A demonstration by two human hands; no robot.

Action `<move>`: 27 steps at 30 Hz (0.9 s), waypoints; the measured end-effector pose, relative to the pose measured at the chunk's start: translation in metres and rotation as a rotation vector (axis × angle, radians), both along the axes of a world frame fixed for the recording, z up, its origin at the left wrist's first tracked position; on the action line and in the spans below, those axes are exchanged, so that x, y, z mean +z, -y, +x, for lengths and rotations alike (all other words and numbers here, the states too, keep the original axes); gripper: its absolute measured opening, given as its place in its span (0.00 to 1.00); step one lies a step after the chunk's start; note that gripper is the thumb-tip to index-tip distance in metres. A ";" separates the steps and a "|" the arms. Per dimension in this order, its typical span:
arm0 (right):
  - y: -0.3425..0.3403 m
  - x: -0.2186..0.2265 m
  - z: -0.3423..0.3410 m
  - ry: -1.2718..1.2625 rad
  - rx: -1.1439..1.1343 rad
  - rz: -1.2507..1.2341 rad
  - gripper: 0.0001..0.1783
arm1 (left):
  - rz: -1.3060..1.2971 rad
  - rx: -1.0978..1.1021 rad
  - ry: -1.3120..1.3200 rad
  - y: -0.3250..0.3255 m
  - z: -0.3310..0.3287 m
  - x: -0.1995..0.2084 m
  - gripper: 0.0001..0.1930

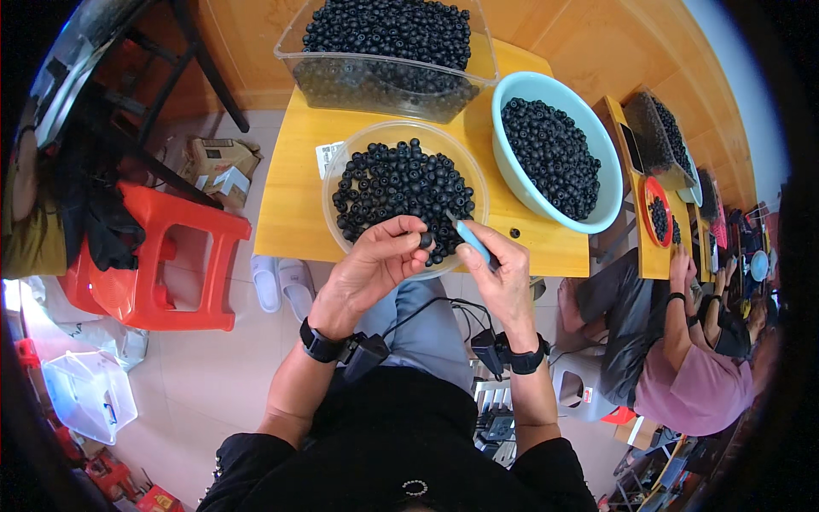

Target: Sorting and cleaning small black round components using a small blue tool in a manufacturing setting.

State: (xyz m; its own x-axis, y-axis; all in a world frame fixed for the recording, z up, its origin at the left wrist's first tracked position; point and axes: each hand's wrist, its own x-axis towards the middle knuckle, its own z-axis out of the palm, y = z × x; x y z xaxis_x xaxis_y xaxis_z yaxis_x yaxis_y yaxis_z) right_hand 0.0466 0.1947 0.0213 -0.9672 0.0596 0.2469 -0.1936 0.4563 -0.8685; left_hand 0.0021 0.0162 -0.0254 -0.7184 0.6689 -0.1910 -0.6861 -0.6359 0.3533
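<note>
Over the near rim of a clear round tub (pixel 335 183) of black beads (pixel 401 183), my left hand (pixel 375 260) pinches one black bead (pixel 426 241) between thumb and fingertips. My right hand (pixel 505 273) grips a small knife (pixel 474 241) with a light-blue handle, its short metal tip pointing up and left over the tub. Knife and bead are a little apart. A single loose bead (pixel 514 233) lies on the yellow table (pixel 290 213) to the right of the tub.
Behind the tub stands a clear rectangular bin (pixel 384 90) full of beads; a light-blue basin (pixel 505 149) of beads is at right. A red stool (pixel 158 256) stands left on the floor, near slippers (pixel 281 286). Other people (pixel 695 375) sit at tables on the right.
</note>
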 end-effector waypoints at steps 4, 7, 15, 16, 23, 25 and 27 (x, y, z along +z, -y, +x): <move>0.010 0.008 0.001 0.102 0.111 -0.030 0.13 | -0.132 -0.002 -0.125 -0.004 0.001 -0.005 0.09; 0.010 -0.011 0.005 0.203 0.156 -0.276 0.11 | -0.155 -0.054 -0.134 -0.006 0.007 0.004 0.11; 0.007 -0.004 0.016 0.360 0.185 -0.643 0.10 | -0.063 -0.141 -0.141 -0.007 0.012 0.002 0.12; 0.004 -0.007 0.017 0.339 0.184 -0.532 0.09 | -0.080 -0.137 -0.138 -0.008 0.012 0.004 0.12; -0.003 0.012 0.014 0.507 0.212 -0.609 0.09 | -0.081 -0.166 -0.184 -0.010 0.013 0.005 0.11; -0.001 0.016 0.014 0.508 0.198 -0.597 0.08 | -0.070 -0.166 -0.178 -0.011 0.013 0.004 0.11; 0.002 0.014 0.014 0.510 0.186 -0.585 0.08 | -0.061 -0.165 -0.171 -0.011 0.012 0.002 0.11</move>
